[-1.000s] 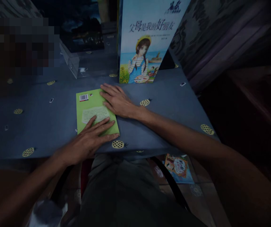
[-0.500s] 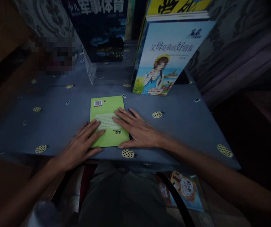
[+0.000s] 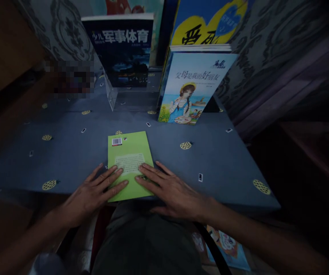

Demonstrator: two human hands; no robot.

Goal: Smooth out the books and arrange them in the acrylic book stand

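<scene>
The green book (image 3: 130, 151) lies flat on the table (image 3: 221, 160), at its near edge, with a barcode (image 3: 116, 141) at its far left corner. The left hand (image 3: 94, 193) is open, palm down, its fingers spread over the book's near left part; the outermost finger lies beyond the left edge. The right hand (image 3: 171, 193) is also open, fingertips on the near right part, its thumb off the book on the near side. Neither hand is closed around anything.

Farther off, to the right, a light blue book (image 3: 194, 91) stands upright, with a yellow and blue book (image 3: 198, 26) behind it. To the far left, a dark book (image 3: 124, 57) leans on a clear stand (image 3: 111, 98).
</scene>
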